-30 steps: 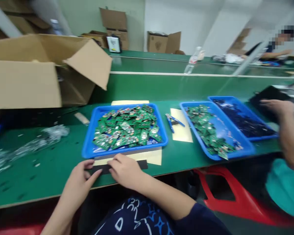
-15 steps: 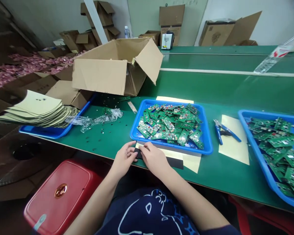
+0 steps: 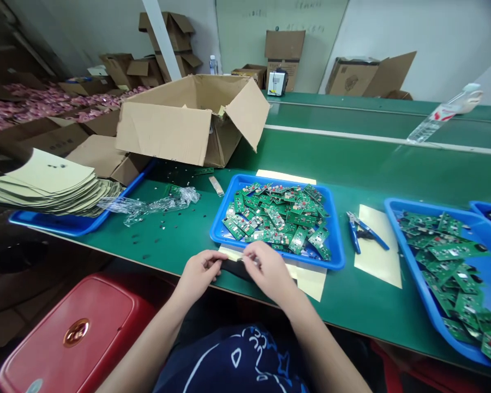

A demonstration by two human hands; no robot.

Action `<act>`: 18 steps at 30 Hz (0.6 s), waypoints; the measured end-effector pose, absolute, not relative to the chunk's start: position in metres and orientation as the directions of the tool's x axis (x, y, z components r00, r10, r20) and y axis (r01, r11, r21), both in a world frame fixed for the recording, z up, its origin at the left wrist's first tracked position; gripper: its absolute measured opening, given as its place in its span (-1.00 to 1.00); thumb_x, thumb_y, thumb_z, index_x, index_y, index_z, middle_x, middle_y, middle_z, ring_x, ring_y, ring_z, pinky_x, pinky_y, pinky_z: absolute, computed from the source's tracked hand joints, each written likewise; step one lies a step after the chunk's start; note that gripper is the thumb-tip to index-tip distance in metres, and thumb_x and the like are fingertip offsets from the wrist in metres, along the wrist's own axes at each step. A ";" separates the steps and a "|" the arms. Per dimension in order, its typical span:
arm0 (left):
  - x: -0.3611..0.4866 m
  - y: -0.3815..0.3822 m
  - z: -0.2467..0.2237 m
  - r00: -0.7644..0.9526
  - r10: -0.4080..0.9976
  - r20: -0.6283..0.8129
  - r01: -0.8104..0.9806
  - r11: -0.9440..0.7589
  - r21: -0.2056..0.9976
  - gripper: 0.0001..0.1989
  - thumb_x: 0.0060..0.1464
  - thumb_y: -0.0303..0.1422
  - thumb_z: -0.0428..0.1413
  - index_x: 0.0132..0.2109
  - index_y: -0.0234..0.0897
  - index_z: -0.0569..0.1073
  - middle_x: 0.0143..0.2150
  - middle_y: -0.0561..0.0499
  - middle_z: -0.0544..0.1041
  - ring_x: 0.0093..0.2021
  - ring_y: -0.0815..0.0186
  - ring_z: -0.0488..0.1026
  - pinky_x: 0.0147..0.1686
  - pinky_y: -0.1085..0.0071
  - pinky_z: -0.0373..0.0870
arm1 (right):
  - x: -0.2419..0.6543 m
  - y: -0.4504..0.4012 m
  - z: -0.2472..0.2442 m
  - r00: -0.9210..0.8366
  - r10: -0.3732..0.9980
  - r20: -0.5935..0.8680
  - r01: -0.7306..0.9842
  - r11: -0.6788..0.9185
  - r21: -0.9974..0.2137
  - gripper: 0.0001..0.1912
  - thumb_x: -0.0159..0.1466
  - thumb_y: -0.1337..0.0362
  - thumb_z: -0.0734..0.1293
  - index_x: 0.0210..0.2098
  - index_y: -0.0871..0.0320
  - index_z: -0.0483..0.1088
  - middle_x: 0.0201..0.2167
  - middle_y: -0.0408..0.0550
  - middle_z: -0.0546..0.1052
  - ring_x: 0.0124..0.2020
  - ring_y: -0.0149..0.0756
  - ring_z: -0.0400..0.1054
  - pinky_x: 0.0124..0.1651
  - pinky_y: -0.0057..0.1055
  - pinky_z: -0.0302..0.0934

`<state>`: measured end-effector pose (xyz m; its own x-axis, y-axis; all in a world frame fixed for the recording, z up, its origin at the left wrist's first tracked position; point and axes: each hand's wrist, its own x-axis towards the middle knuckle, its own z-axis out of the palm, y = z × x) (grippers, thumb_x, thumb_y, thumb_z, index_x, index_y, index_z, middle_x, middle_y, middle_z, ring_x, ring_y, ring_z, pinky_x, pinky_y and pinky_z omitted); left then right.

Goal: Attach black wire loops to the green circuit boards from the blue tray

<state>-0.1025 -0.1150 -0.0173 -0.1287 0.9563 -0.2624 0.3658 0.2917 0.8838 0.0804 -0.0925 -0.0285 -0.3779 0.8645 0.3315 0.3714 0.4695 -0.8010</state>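
Just in front of a blue tray (image 3: pixel 339 256) of green circuit boards (image 3: pixel 276 218), both hands work at a black strip (image 3: pixel 238 269) near the table edge. My left hand (image 3: pixel 199 274) pinches the strip's left end between thumb and fingers. Over its middle, my right hand (image 3: pixel 270 273) is closed in a pinch. A small dark bit shows at its fingertips, too small to name. Yellowish paper (image 3: pixel 313 284) lies under the tray's front edge, partly covered by the right hand and strip.
Blue-handled cutters (image 3: pixel 366 232) lie on a paper sheet (image 3: pixel 378 262) to the right, beside another blue tray (image 3: pixel 419 278) of boards. Left are crumpled clear plastic (image 3: pixel 155 204) and a paper stack (image 3: pixel 53 185). An open carton (image 3: pixel 163 131) stands behind; a red bin (image 3: pixel 77 333) sits below.
My right hand has lifted off the black strip and moved slightly right, fingertips now pinched. My left hand stays at the strip's left end. The camera view has shifted a little.
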 end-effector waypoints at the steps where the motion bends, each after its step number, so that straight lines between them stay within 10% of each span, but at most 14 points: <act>1: -0.104 -0.114 -0.017 -0.141 0.954 -0.265 0.390 0.299 0.871 -0.79 -0.21 -0.33 0.07 -0.38 -0.33 0.51 -0.60 0.08 0.42 -0.61 0.39 0.36 -0.59 0.49 0.34 | 0.098 -0.093 -0.025 -0.336 0.885 0.322 0.316 0.428 -0.847 -0.90 0.23 0.36 0.19 -0.35 0.16 0.34 -0.37 -0.03 0.46 -0.34 -0.30 0.36 -0.30 -0.37 0.26; 9: -0.117 -0.105 -0.007 -0.202 0.926 -0.320 0.359 0.374 0.855 -0.77 -0.27 -0.31 0.07 -0.42 -0.34 0.51 -0.67 0.09 0.43 -0.65 0.38 0.36 -0.58 0.47 0.36 | 0.257 -0.091 0.021 0.316 0.865 0.389 -0.246 0.471 -0.847 -0.89 0.01 0.16 0.43 -0.51 -0.03 0.43 -0.65 -0.15 0.34 -0.62 -0.37 0.20 -0.58 -0.35 0.05; 13: -0.120 -0.105 -0.012 -0.206 0.922 -0.328 0.384 0.385 0.839 -0.75 -0.24 -0.30 0.05 -0.39 -0.36 0.49 -0.64 0.07 0.44 -0.61 0.35 0.41 -0.53 0.45 0.40 | 0.278 -0.082 0.053 0.382 0.864 0.327 -0.267 0.442 -0.856 -0.92 0.00 0.05 0.40 -0.53 -0.22 0.41 -0.72 -0.19 0.15 -0.69 -0.34 -0.07 -0.62 -0.37 -0.20; 18: -0.101 -0.111 -0.021 -0.129 0.972 -0.195 0.685 0.229 0.691 -0.68 -0.05 -0.29 -0.02 -0.22 -0.36 0.51 -0.48 -0.01 0.50 -0.52 0.26 0.48 -0.42 0.37 0.42 | 0.245 -0.051 0.060 0.222 0.895 0.387 -0.353 0.444 -0.824 -0.87 -0.02 0.14 0.44 -0.49 -0.13 0.40 -0.64 -0.21 0.30 -0.60 -0.34 0.12 -0.55 -0.37 0.03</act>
